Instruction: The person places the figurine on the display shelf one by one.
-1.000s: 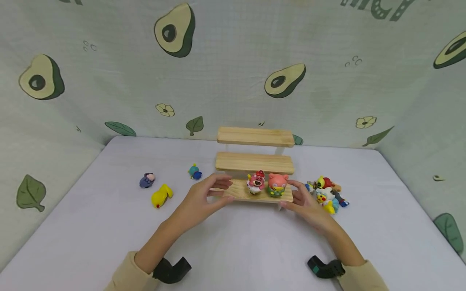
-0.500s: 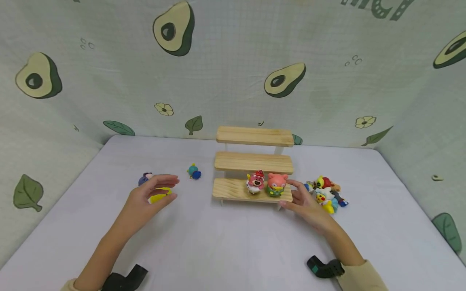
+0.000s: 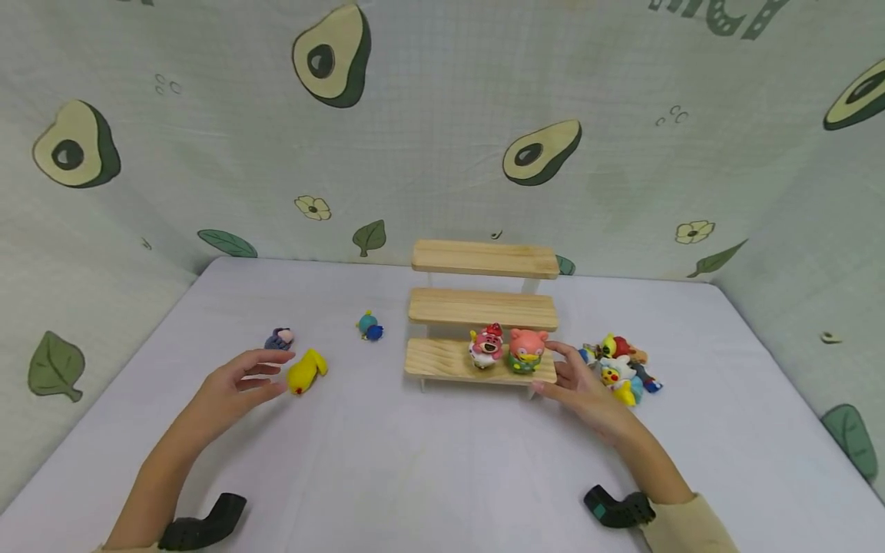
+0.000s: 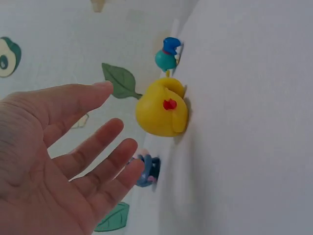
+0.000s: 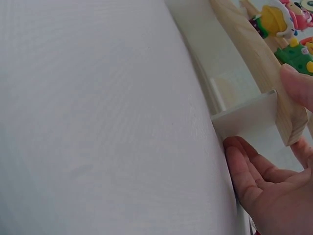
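My left hand [image 3: 235, 388] is beside a yellow figurine [image 3: 304, 372] lying on the table, thumb and fingers spread and holding nothing. The left wrist view shows a gap between the fingertips and the yellow figurine [image 4: 156, 110]. A blue-grey figurine [image 3: 279, 339] lies just behind it. At the right end of a three-tier wooden display stand [image 3: 442, 359], my right hand [image 3: 581, 384] grips the lowest shelf's corner. Its thumb is on the wood [image 5: 259, 54], with curled fingers by the white support [image 5: 252, 112]. A pink bear figurine [image 3: 486, 347] and a coral-pink figurine [image 3: 527, 349] stand on that shelf.
A teal and blue figurine [image 3: 369, 326] lies left of the stand. Several figurines [image 3: 618, 369] are heaped beyond my right hand. The white-covered table [image 3: 429, 476] ends at an avocado-print cloth [image 3: 442, 153] behind and at both sides.
My left hand has left the stand's left end and moved left, passing in front of the yellow figurine to its left side. My right hand has stayed at the stand.
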The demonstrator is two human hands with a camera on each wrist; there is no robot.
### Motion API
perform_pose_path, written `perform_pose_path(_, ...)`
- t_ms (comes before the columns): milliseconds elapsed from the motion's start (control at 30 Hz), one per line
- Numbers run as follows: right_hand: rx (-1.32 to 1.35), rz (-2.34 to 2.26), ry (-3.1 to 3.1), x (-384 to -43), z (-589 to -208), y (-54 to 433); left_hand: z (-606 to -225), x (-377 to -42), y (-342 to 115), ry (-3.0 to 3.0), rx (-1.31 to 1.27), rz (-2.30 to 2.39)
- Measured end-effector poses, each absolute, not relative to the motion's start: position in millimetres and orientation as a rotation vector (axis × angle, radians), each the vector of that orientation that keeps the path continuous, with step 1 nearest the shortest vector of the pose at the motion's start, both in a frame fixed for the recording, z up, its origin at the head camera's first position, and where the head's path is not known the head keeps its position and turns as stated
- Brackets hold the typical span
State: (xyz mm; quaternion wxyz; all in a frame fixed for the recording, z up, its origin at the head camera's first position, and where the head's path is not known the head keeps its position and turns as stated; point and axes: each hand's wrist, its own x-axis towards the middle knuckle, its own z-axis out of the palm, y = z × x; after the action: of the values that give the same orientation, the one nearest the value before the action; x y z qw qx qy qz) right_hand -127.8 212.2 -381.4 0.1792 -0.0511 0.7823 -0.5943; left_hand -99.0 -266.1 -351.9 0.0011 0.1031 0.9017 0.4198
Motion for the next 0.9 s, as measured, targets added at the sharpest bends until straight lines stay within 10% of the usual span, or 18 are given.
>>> perform_pose_path(900, -0.117, -1.687, 2.199, -127, -382, 212, -381, -120, -275, 2.614, 0.365, 1.334)
